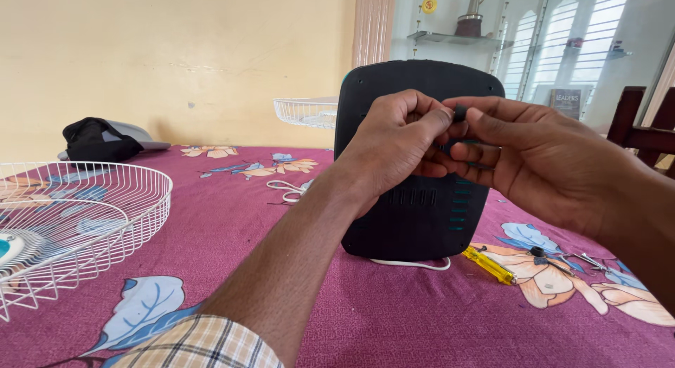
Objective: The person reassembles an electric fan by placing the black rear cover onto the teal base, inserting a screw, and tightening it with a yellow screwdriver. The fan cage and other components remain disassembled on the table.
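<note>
A black plastic fan base housing point(415, 220) with teal vent slots stands upright on the purple floral cloth point(394, 319). Both hands meet in front of its upper half. My left hand point(394, 146) pinches with curled fingers against my right hand point(534, 157). Between the fingertips sits a small dark part point(460, 113), gripped by my right thumb and forefinger and touched by my left fingers. What lies behind the hands on the housing is hidden.
A white wire fan guard point(84, 220) lies at the left, another white guard point(306, 111) stands behind. A yellow-handled screwdriver point(490, 264) and small metal tools point(569, 259) lie right of the housing. A white cord point(288, 192), a dark cloth bundle point(98, 139), wooden chair point(643, 125).
</note>
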